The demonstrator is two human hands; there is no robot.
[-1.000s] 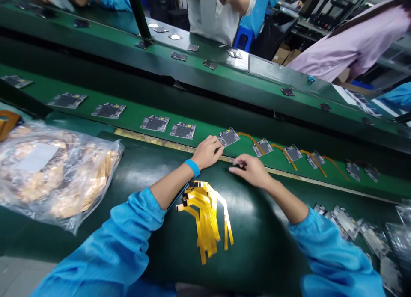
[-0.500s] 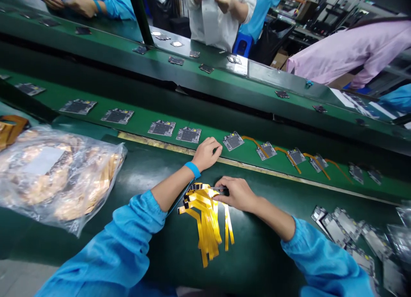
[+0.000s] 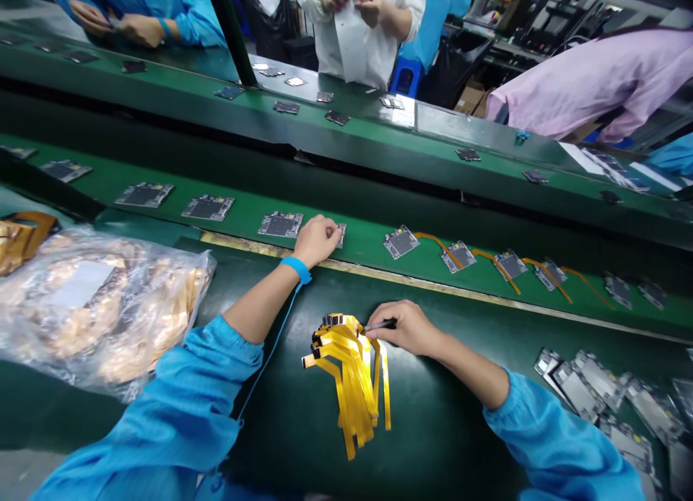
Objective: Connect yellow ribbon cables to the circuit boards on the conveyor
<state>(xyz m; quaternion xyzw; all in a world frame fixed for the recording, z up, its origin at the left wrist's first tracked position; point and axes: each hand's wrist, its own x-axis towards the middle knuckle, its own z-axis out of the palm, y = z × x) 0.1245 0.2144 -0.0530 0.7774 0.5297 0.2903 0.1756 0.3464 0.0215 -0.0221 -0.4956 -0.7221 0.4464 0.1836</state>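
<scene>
My left hand (image 3: 317, 241), with a blue wrist strap (image 3: 297, 268), reaches over the near green belt. Its curled fingers are on a circuit board (image 3: 341, 235), which they largely cover. In my right hand (image 3: 407, 328) is a pair of dark tweezers (image 3: 383, 325), gripped and pointing left. The tips are at the upper right edge of a pile of yellow flat flex cables (image 3: 354, 385) on the green bench; whether they pinch one I cannot tell. Just left of my left hand lies another circuit board (image 3: 280, 224). To the right, boards (image 3: 458, 257) carry orange flex cables.
A clear plastic bag (image 3: 102, 306) of flex cables lies at the left. Silvery boards (image 3: 595, 385) are piled at the right. Beyond the near belt (image 3: 362, 242) runs a far belt (image 3: 401, 136) with small boards. Co-workers (image 3: 362, 32) are across the line.
My left hand has moved left onto a circuit board. Boards on the near belt have shifted right, those on the far belt left. The tweezers remain at the cable pile.
</scene>
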